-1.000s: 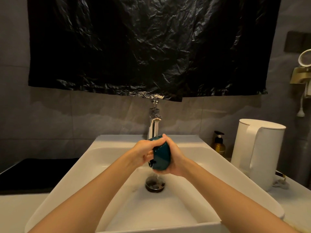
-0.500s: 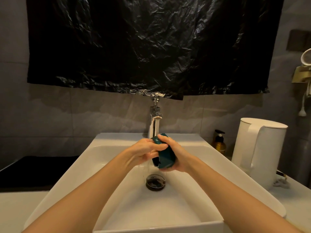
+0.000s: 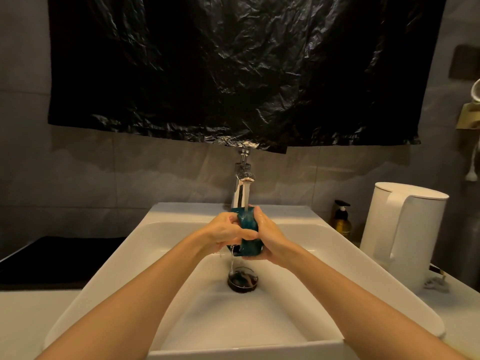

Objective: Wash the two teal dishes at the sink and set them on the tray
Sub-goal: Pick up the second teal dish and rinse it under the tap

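A small teal dish [image 3: 248, 224] is held on edge above the white sink [image 3: 181, 258], right under the chrome faucet [image 3: 241, 183]. Water streams from the spout onto the dish and drips toward the drain [image 3: 242, 280]. My left hand [image 3: 224, 231] grips the dish's left side, thumb curled over its front. My right hand [image 3: 267, 236] grips its right side and cups it from behind. Only one teal dish is in view. A dark tray [image 3: 52, 258] lies on the counter at the left.
A white electric kettle [image 3: 404, 235] stands on the counter right of the sink, with a dark pump bottle [image 3: 342, 220] behind it. A black plastic sheet [image 3: 233, 68] hangs on the tiled wall above the faucet.
Both hands have turned the dish between them, and its top edge now sits directly in the running stream. The hands stay over the drain.
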The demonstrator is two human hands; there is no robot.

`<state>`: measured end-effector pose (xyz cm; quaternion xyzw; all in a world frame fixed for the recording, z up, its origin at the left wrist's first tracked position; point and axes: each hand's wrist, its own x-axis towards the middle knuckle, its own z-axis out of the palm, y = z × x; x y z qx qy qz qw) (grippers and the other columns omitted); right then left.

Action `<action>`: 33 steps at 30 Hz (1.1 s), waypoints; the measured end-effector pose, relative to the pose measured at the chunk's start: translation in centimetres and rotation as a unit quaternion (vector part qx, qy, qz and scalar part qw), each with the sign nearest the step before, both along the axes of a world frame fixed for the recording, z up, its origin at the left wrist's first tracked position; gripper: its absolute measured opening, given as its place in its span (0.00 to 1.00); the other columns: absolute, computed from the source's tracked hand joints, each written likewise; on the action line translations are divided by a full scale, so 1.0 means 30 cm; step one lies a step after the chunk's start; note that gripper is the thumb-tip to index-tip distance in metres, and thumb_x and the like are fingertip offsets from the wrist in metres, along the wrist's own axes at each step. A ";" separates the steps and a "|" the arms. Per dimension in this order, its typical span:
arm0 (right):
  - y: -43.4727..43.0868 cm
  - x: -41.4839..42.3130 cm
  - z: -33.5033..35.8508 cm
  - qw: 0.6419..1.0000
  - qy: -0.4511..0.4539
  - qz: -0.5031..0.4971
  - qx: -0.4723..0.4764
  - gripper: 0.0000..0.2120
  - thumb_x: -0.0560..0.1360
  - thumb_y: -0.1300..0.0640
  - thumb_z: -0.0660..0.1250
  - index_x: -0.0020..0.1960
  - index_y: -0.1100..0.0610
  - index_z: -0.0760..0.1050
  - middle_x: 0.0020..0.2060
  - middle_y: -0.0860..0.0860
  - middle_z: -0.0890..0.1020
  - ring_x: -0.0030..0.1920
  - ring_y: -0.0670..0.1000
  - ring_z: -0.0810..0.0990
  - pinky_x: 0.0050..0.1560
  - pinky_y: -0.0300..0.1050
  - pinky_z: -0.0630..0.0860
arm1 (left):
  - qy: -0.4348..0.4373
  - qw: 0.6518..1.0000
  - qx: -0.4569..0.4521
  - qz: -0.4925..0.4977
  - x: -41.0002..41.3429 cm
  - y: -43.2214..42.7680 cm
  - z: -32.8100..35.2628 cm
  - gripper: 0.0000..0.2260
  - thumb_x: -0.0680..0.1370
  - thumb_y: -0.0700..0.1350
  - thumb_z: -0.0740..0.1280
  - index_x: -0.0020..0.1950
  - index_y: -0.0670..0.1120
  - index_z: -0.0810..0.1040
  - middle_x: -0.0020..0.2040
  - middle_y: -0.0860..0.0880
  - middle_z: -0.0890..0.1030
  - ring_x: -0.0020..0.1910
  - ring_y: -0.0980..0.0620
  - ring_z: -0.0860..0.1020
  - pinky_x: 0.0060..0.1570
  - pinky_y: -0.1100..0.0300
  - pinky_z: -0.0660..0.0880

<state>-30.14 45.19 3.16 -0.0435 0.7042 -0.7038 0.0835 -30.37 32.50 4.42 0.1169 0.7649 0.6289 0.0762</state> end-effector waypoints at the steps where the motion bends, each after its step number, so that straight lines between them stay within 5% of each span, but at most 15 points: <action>1: 0.004 -0.005 -0.003 1.000 -0.009 0.010 -0.008 0.17 0.81 0.40 0.50 0.62 0.44 0.70 0.54 0.52 0.78 0.53 0.56 0.79 0.48 0.57 0.81 | -0.002 1.000 -0.003 -0.002 -0.003 -0.004 0.000 0.14 0.71 0.34 0.73 0.54 0.43 0.76 0.55 0.43 0.81 0.57 0.44 0.79 0.59 0.52 0.76; 7: 0.003 -0.017 0.001 1.000 0.011 0.007 -0.001 0.11 0.79 0.42 0.59 0.60 0.40 0.70 0.52 0.48 0.78 0.53 0.54 0.79 0.50 0.57 0.80 | 0.024 0.999 -0.022 -0.016 -0.004 -0.013 0.004 0.14 0.72 0.34 0.72 0.56 0.40 0.76 0.52 0.43 0.82 0.52 0.46 0.81 0.54 0.55 0.79; 10: -0.001 -0.018 0.011 0.994 -0.085 -0.023 -0.070 0.16 0.79 0.38 0.54 0.56 0.47 0.73 0.50 0.53 0.79 0.53 0.58 0.78 0.51 0.60 0.78 | 0.028 0.999 -0.030 -0.019 -0.002 -0.010 0.001 0.16 0.71 0.35 0.73 0.58 0.41 0.76 0.55 0.43 0.82 0.55 0.44 0.80 0.59 0.49 0.76; 15: 0.018 -0.017 0.015 0.998 -0.055 0.022 -0.029 0.16 0.77 0.41 0.61 0.62 0.45 0.72 0.56 0.52 0.78 0.55 0.57 0.77 0.57 0.62 0.75 | 0.049 0.997 -0.044 -0.029 0.008 -0.013 0.001 0.13 0.72 0.35 0.72 0.55 0.42 0.77 0.52 0.43 0.83 0.53 0.45 0.81 0.56 0.52 0.78; 22: 0.041 -0.023 0.009 0.984 -0.146 0.014 -0.098 0.29 0.73 0.29 0.56 0.53 0.51 0.79 0.54 0.57 0.81 0.55 0.59 0.79 0.56 0.57 0.77 | 0.000 0.996 -0.034 -0.085 0.022 0.003 0.005 0.17 0.72 0.36 0.72 0.59 0.44 0.76 0.56 0.46 0.82 0.56 0.47 0.79 0.55 0.55 0.78; 27: -0.001 -0.017 0.010 0.988 -0.117 -0.016 -0.100 0.24 0.76 0.34 0.55 0.52 0.54 0.75 0.46 0.57 0.80 0.49 0.56 0.78 0.51 0.55 0.78 | -0.028 0.993 0.114 0.002 0.024 0.040 0.009 0.13 0.75 0.43 0.71 0.57 0.42 0.77 0.53 0.42 0.82 0.54 0.45 0.80 0.51 0.52 0.79; 33: -0.036 -0.043 -0.009 0.993 -0.094 -0.053 -0.053 0.25 0.74 0.33 0.55 0.56 0.52 0.74 0.48 0.57 0.80 0.49 0.54 0.79 0.49 0.52 0.80 | -0.033 0.984 0.121 0.124 0.016 0.074 0.005 0.16 0.77 0.52 0.67 0.56 0.41 0.76 0.51 0.44 0.80 0.51 0.47 0.79 0.46 0.57 0.79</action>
